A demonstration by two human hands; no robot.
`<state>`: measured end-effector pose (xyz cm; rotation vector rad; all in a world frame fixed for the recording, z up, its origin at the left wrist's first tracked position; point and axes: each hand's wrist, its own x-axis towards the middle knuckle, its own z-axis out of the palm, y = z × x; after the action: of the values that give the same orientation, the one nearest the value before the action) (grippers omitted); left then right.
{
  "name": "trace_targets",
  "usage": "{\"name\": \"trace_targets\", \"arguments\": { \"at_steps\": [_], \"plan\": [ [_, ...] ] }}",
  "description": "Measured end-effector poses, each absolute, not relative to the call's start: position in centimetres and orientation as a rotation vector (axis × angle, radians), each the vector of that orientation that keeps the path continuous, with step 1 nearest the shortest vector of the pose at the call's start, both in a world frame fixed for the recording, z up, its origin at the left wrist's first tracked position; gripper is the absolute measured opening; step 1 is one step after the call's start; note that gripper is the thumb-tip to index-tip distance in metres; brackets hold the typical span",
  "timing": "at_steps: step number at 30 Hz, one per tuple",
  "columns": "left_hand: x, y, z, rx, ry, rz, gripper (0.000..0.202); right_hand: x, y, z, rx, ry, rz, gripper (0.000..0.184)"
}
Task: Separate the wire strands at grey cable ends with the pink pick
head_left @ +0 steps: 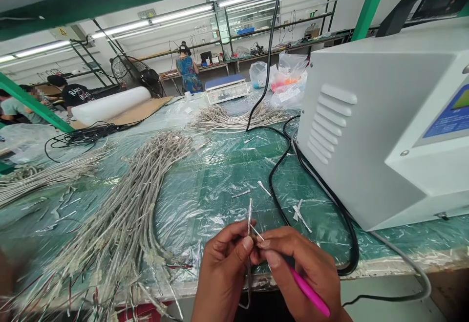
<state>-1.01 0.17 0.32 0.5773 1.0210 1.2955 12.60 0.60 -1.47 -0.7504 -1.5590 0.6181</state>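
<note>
My left hand [223,268] pinches a thin silver braided cable [249,212] that stands upright between thumb and fingers, its lower part hanging below the hand. My right hand [304,268] is closed on a pink-handled tool [309,292] whose thin metal tip touches the cable near the pinch. Both hands hover at the front edge of the green bench [227,165], which is covered with clear plastic film.
A big pile of silver braided cables [124,214] lies left of my hands, with more bundles [238,119] farther back. A white machine [388,117] fills the right side, black cords [315,204] looping beside it. Foil scraps [298,212] litter the bench. Other people work at distant benches.
</note>
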Motion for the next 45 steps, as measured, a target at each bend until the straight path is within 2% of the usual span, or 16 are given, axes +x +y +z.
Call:
{"name": "trace_targets", "arguments": {
  "at_steps": [18,22,31,37,45],
  "plan": [
    [-1.1,0.1,0.3,0.613,1.009,1.317,0.026,12.4,0.6,-2.4,-0.806,-1.476,0.648,0.019],
    [-0.9,0.2,0.5,0.634,1.004,1.292,0.027,12.0,0.6,-2.2,-0.895,-1.355,0.703,0.016],
    [-0.5,0.0,0.8,0.584,1.019,1.359,0.024,11.6,1.4,-2.4,-1.095,-0.985,0.602,0.009],
    [0.0,0.1,0.3,0.522,1.036,1.446,0.03,11.5,0.3,-1.7,-0.837,-1.252,0.583,0.019],
    [-0.4,0.3,-0.4,0.566,1.007,1.424,0.027,12.1,0.6,-1.4,-0.702,-1.421,0.602,0.018]
  ]
}}
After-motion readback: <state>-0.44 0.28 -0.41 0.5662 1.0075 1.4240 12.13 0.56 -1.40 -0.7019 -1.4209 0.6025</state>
